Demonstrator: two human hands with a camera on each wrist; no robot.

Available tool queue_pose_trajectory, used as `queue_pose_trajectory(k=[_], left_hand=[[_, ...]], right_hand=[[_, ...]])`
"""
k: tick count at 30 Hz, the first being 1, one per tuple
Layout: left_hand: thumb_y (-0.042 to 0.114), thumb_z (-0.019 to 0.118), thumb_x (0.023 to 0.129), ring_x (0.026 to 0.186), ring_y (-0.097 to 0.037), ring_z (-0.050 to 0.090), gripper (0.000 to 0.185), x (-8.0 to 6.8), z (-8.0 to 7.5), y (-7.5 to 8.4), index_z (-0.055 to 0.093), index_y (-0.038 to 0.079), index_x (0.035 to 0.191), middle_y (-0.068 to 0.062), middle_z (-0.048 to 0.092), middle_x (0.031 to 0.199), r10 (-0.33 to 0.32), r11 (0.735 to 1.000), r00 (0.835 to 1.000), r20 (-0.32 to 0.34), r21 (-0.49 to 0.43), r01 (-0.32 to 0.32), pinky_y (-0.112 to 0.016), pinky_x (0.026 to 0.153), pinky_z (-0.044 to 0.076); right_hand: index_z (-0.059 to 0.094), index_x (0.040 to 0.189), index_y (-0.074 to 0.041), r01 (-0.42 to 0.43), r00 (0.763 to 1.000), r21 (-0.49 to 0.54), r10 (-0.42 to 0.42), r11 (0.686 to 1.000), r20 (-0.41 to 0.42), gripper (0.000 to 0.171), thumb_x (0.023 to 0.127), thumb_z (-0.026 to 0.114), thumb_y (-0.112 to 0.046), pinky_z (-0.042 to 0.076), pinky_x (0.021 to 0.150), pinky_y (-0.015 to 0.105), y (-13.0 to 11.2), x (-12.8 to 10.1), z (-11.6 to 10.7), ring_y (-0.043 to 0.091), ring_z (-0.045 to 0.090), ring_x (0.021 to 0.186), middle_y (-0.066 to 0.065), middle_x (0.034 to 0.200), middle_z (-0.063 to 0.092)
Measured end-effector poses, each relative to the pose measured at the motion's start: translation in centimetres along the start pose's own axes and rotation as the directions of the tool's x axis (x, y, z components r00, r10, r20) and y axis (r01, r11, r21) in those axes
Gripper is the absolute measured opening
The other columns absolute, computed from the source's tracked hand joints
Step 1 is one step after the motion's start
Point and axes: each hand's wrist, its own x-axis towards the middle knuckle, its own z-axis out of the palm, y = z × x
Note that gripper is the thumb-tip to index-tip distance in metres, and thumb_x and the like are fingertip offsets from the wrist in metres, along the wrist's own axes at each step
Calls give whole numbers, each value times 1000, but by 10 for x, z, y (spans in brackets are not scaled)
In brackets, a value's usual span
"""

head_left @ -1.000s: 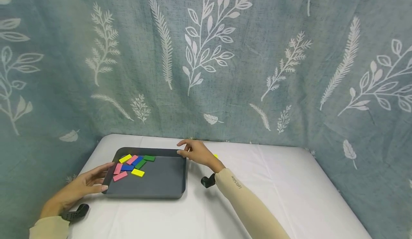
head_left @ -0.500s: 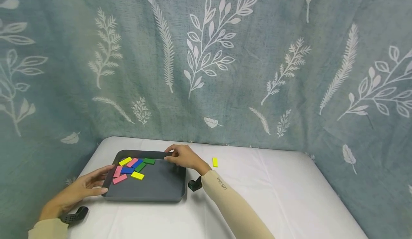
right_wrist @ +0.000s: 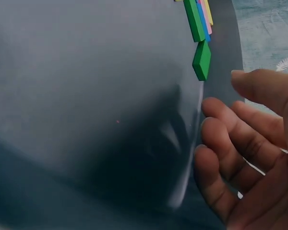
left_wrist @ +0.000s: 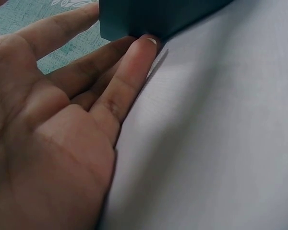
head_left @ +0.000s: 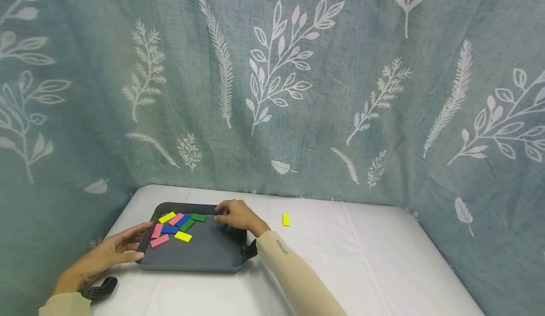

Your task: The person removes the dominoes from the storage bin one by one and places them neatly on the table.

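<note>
A dark grey tray (head_left: 208, 254) lies on the table with several flat coloured blocks in its left half. My left hand (head_left: 115, 250) is at the tray's left side, thumb by the front corner. In the left wrist view, fingertips of the left hand (left_wrist: 72, 96) touch the outside of the tray wall (left_wrist: 134, 19). My right hand (head_left: 238, 215) is over the tray's back right part, holding nothing. In the right wrist view its loosely bent fingers (right_wrist: 221, 143) are close to the back wall, near a green block (right_wrist: 202, 61).
A lone yellow block (head_left: 285, 220) lies on the white table cover (head_left: 340, 259) to the right of the tray. A patterned green-grey curtain (head_left: 374, 46) hangs behind the table. Pink blocks (head_left: 160, 241) and another yellow block (head_left: 183, 237) lie toward the tray's left.
My right hand has moved left from the tray's right back corner to over its inside, uncovering the lone yellow block. The left hand stays at the tray's left side.
</note>
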Motion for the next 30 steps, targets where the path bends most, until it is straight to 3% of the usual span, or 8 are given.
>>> queue_pose_trajectory(k=[8, 16, 24, 27, 30], left_hand=[[21, 74, 97, 141, -45, 36, 85, 1, 0, 1, 23, 14, 164, -25, 20, 166, -10, 1000, 1000, -3, 13, 10, -63, 106, 40], [23, 75, 96, 140, -46, 36, 87, 1, 1, 2, 22, 14, 165, -25, 19, 166, -33, 999, 999, -13, 12, 33, -64, 104, 41], [18, 70, 99, 139, -42, 37, 81, -1, 0, -2, 23, 17, 165, -23, 24, 164, -2, 1000, 1000, 12, -9, 2, -55, 103, 44], [18, 69, 100, 139, -41, 38, 80, 0, 1, -3, 23, 17, 165, -23, 25, 164, 9, 1000, 1000, 19, -12, -9, -53, 103, 44], [19, 71, 99, 138, -41, 40, 81, 0, 0, -3, 24, 16, 164, -23, 26, 163, -1, 1000, 1000, 8, -3, 1, -56, 102, 44]], right_hand=[[69, 129, -2, -34, 999, -64, 37, 997, 32, 37, 99, 71, -23, 52, 61, 23, -3, 4, 9, 15, 69, 66, -3, 79, 72], [74, 124, -9, -25, 998, -43, 27, 999, 58, 31, 97, 74, -24, 49, 56, 24, -3, 5, 22, 11, 63, 59, -5, 85, 72], [64, 137, -11, -36, 999, -66, 37, 997, 21, 46, 96, 76, -25, 46, 57, 24, -3, 9, 28, 11, 60, 54, -3, 67, 65], [66, 137, -13, -31, 999, -95, 33, 995, 16, 45, 95, 76, -27, 46, 59, 24, -3, 9, 30, 8, 59, 58, -4, 71, 66], [70, 131, -15, -8, 1000, -101, 9, 995, 17, 39, 94, 77, -27, 47, 66, 23, -4, 9, 32, 5, 59, 66, -4, 85, 72]])
